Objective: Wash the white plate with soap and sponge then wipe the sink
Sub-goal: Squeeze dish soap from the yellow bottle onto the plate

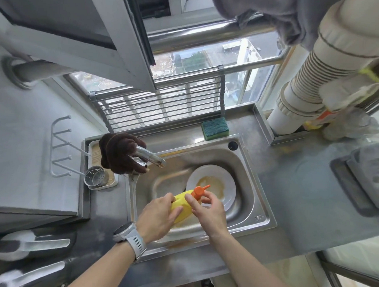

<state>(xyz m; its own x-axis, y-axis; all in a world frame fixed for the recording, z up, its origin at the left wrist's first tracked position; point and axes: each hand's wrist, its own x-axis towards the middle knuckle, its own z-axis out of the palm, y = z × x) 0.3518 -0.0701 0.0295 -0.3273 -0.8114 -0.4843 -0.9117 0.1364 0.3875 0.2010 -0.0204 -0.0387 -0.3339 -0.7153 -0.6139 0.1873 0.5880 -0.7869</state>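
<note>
Left hand around yellow soap bottle

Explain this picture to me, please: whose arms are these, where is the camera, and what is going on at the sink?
No machine here: a person wears a wide-angle camera on the head, looking down at both bare hands. The left hand, with a wristwatch, holds a yellow soap bottle over the steel sink. The right hand has its fingers on the bottle's orange nozzle cap. In the basin lies a white plate with a brown stain. A green sponge waits on the ledge behind the sink, and a dark brown cloth hangs over the faucet.
</note>
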